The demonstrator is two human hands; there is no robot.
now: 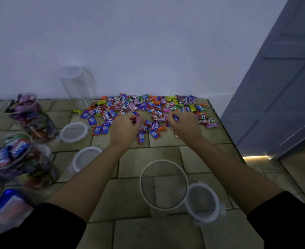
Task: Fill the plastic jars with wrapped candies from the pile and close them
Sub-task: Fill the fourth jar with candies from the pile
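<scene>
Plastic filled jars at your left look full but lidless; the empty jar before you waits. Your left hand and right hand each clutch candies from the pile by the wall.

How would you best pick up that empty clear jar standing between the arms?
Probably round its wall just below the rim, coming from the left: the empty jar stands upright with an open mouth, and a lid lies close on its right.
</scene>
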